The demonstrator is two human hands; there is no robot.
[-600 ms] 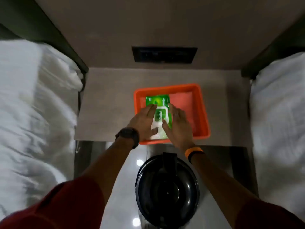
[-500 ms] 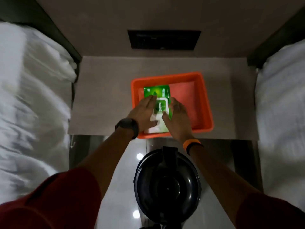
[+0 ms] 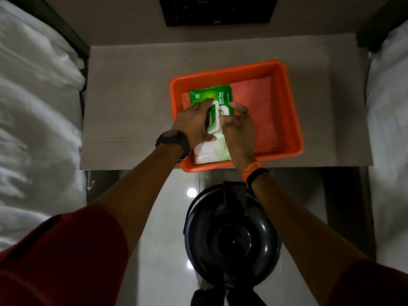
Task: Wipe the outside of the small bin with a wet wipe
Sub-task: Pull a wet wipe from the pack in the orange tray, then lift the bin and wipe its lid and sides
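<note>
A green and white wet wipe pack lies in the left half of an orange tray on the bedside table. My left hand holds the pack's white flap lid lifted up. My right hand rests on the pack beside the lid, fingertips pinched at the opening. No wipe shows between the fingers. The small black round bin stands on the floor below the table's front edge, lid shut, with both forearms passing above its sides.
An orange cloth lies flat in the tray's right half. The grey bedside table sits between two beds with white bedding. A dark wall panel is at the top. The glossy floor surrounds the bin.
The pack's flap lid, flat before, now stands lifted in my left hand. My right fingers have shifted to the opening. The view has tilted down and drawn closer.
</note>
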